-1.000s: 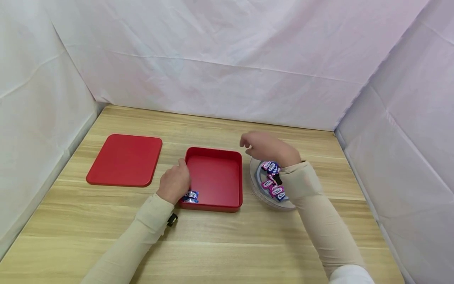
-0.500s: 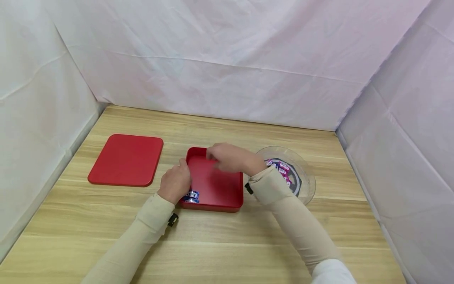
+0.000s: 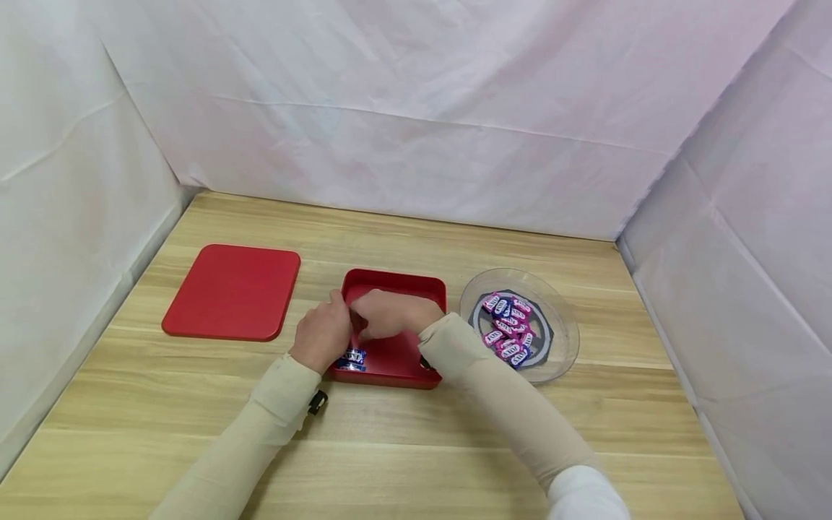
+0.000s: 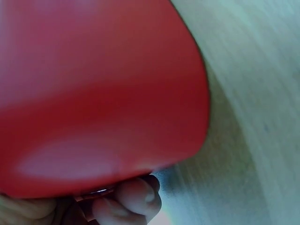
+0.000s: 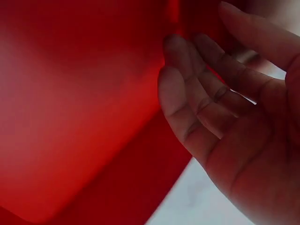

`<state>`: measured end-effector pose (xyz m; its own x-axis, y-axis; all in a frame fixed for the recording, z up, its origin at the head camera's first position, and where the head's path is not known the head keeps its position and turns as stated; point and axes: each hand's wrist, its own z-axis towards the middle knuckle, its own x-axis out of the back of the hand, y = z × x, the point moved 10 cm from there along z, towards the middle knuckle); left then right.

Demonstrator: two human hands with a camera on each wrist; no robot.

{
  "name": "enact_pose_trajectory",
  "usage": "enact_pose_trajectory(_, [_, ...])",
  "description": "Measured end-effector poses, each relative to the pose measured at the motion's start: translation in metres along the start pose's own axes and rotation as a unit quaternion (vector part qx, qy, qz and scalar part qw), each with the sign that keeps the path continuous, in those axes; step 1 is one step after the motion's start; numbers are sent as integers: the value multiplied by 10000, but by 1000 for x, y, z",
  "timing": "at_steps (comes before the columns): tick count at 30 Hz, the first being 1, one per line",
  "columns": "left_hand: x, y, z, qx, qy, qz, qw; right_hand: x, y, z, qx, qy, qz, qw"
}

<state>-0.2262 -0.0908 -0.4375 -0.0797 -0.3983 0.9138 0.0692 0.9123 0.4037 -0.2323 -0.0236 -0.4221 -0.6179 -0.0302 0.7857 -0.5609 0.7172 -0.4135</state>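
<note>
In the head view my left hand [image 3: 321,331] grips the left wall of a shallow red box [image 3: 392,380]. The left wrist view shows its fingers [image 4: 136,196] curled against that wall. My right hand [image 3: 396,315] reaches into the box from the right, near the left hand. In the right wrist view its fingers [image 5: 180,101] bend loosely, with the thumb apart from them, and I see nothing between them. Blue-wrapped candies [image 3: 354,355] lie in the box's near left corner, partly behind the left hand.
A clear round bowl [image 3: 567,336] with several pink and blue wrapped candies [image 3: 511,326] stands right of the box. To the left lies a flat red lid [image 3: 232,292]. White cloth [image 3: 416,108] hangs behind and beside the wooden table [image 3: 416,448].
My right hand has moved left from above the bowl, across the box and down into it, uncovering the bowl's candies. The left hand has stayed on the box wall.
</note>
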Motion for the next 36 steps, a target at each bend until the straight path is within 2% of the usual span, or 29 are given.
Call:
enact_pose_trajectory(7, [0, 2, 0, -122, 33, -16, 9999, -17, 3, 9, 95, -317, -76, 9994])
enact_pose_trajectory(15, [2, 2, 0, -174, 116, 19, 9998, -26, 0, 5, 304, -778, 81, 9965])
enact_pose_trajectory(25, [3, 2, -1, -158, 124, 52, 9998, -42, -8, -3, 632, -1608, 695, 9825])
enact_pose_trajectory(30, [0, 0, 0, -37, 29, 4, 10000, -48, -17, -7, 760, -1918, 477, 9773])
enact_pose_trajectory(36, [0, 0, 0, -54, 11, 15, 10000, -49, -19, -9, 642, -2006, -19, 9776])
